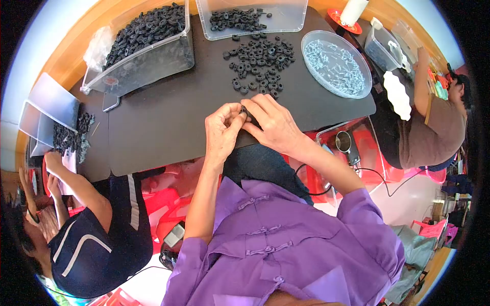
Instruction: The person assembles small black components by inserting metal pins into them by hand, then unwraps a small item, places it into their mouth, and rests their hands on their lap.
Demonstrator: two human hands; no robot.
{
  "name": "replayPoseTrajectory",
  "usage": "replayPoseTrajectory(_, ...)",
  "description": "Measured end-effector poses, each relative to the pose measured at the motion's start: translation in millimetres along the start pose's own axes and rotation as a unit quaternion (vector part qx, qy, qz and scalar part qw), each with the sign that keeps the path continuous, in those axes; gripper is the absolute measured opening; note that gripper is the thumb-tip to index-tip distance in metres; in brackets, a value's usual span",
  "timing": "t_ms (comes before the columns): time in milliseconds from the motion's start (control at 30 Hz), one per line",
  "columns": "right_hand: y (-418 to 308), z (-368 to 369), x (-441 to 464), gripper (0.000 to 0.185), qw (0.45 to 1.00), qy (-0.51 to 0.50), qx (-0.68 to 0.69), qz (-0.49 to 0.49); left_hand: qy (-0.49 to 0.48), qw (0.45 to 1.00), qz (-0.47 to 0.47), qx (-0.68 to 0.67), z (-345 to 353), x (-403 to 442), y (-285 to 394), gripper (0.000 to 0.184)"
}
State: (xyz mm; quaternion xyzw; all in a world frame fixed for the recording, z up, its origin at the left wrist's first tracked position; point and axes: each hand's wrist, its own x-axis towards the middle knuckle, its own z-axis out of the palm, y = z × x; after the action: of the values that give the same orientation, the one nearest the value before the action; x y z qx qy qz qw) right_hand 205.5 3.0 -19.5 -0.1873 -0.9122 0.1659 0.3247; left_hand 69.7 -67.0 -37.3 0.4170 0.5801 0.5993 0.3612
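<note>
My left hand (224, 131) pinches a small black plastic part (246, 114) between thumb and fingers at the table's near edge. From the other side my right hand (273, 122) closes its fingers on that same part, and most of it is hidden by the fingertips. Just beyond my hands lies a loose pile of similar black parts (260, 61) on the dark table (158, 120). To the right of the pile, a round clear tray (366, 91) holds many tiny pale, shiny pieces (334, 64), too small to make out.
A clear bin (148, 71) heaped with black parts stands at the back left. Another clear bin (286, 23), tipped toward the pile, is at the back. Co-workers sit on the left (102, 219) and right (434, 132). A clear box (382, 48) stands at the far right.
</note>
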Motion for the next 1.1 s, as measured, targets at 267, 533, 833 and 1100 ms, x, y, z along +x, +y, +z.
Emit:
replayPoseTrajectory(267,1,4,1,0.042,0.992,0.019,-0.112,-0.056,0.007,0.999,0.022,0.037,1,3,-10,0.015)
replayPoseTrajectory(533,9,8,-3,0.039,0.992,0.010,-0.113,-0.058,-0.005,0.999,0.034,0.034,1,8,-17,0.013)
replayPoseTrajectory(833,15,13,-7,0.038,0.990,0.046,-0.123,-0.054,0.010,0.978,0.096,0.183,6,7,0,0.011)
replayPoseTrajectory(1100,15,14,-6,0.035,0.988,0.040,-0.129,-0.071,0.002,0.984,0.074,0.160,4,8,-4,0.010)
